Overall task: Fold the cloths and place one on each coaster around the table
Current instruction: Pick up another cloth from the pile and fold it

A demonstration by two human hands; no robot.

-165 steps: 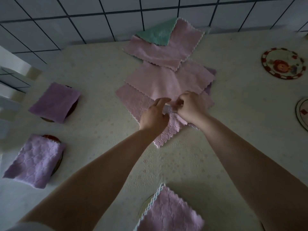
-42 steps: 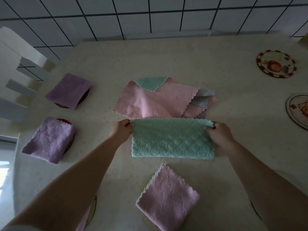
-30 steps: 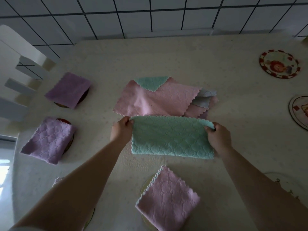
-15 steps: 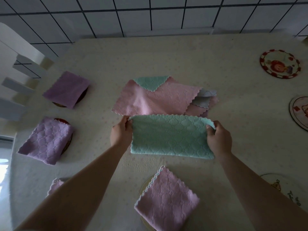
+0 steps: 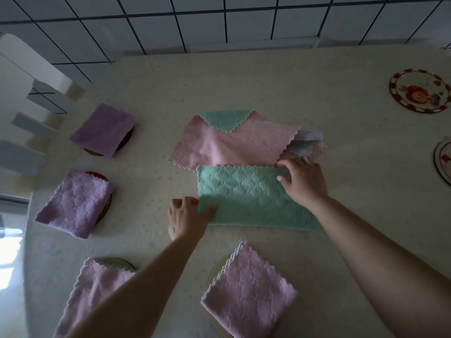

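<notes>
Green cloth half-folded on the bench, a hand at each short end.

The green cloth [image 5: 253, 198] lies as a long strip in mid-bench, its long axis running left to right, just in front of the unfolded pile [image 5: 234, 142]. The left hand [image 5: 186, 219] is at the strip's near-left corner, thumb on top of the cloth and the fingers [image 5: 180, 203] loosely curled beside the edge; it looks like a pinch on that corner. The right hand [image 5: 303, 181] lies on the far-right end, its fingers [image 5: 286, 164] spread flat and pressing down. The coming fold likely brings one short end across to the other. Each hand is at its own end, so either could carry the fold. Four folded cloths already sit on coasters; a bare coaster [image 5: 419, 90] waits far right.
</notes>
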